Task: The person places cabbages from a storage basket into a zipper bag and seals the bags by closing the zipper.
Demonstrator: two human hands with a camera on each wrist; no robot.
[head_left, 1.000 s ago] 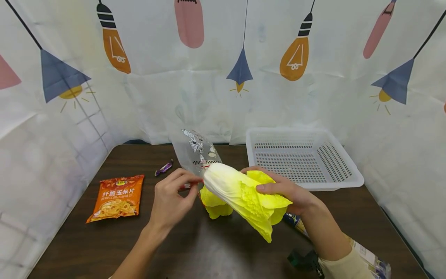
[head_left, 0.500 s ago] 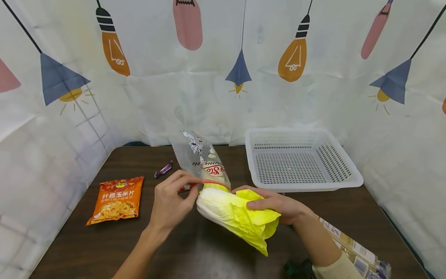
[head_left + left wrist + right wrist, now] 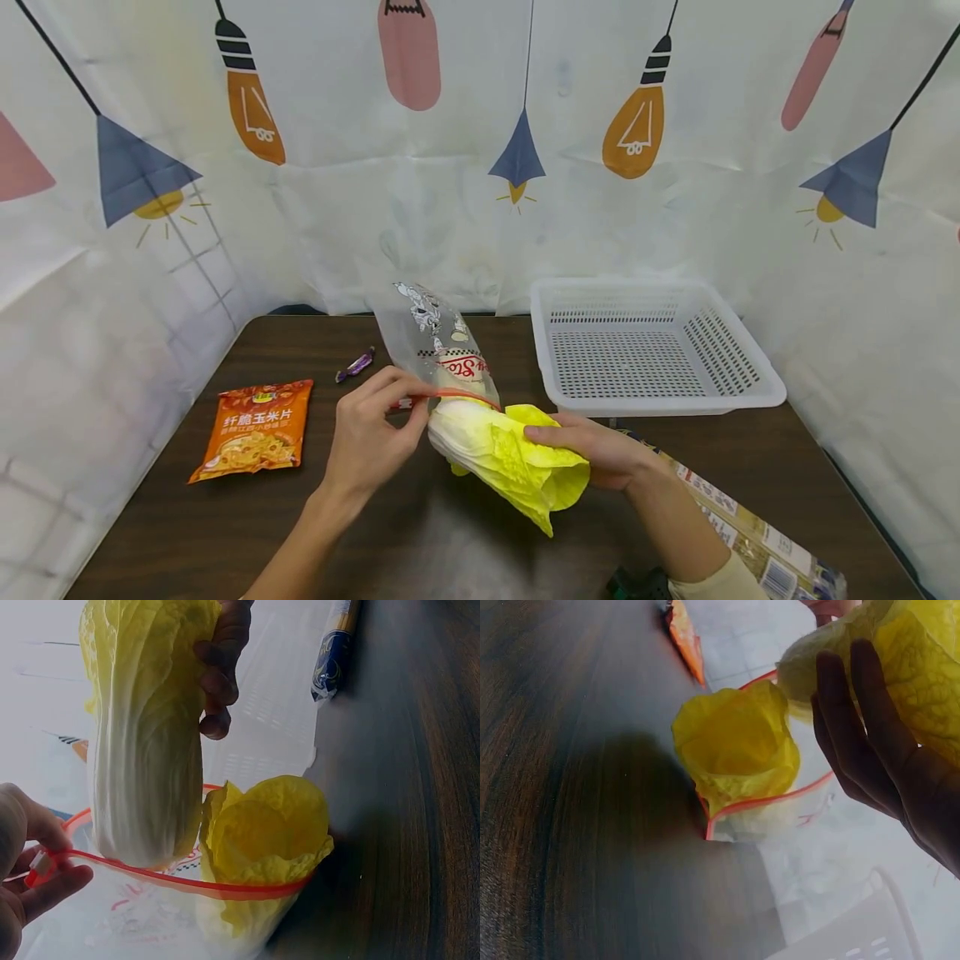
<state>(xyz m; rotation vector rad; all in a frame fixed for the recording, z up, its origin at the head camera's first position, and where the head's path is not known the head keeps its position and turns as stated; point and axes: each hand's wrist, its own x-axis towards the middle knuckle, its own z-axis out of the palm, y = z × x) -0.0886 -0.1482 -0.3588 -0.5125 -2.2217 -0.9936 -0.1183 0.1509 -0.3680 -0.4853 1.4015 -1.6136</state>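
Observation:
My right hand [image 3: 600, 450] grips a napa cabbage [image 3: 495, 450], yellow-leaved with a white base, by its leafy end. The base points left, at the mouth of a clear zip bag [image 3: 435, 333] with a red rim. My left hand [image 3: 378, 425] pinches the bag's rim at its zip slider [image 3: 41, 862], spreading the mouth. Inside the bag lies a second napa cabbage [image 3: 266, 832], its yellow leaves sticking out of the opening. In the left wrist view the held cabbage's base [image 3: 146, 832] reaches down to the red rim, beside the second one.
A white perforated basket [image 3: 660, 350] stands at the back right. An orange snack packet [image 3: 255, 429] and a small purple-wrapped candy [image 3: 355, 365] lie on the left. Long packs of noodles [image 3: 750, 533] lie beyond the right forearm. A dark object [image 3: 637, 583] sits at the front edge.
The right hand has brought the held cabbage down and slightly left, its base now at the bag's red rim. The left hand keeps its pinch on the rim.

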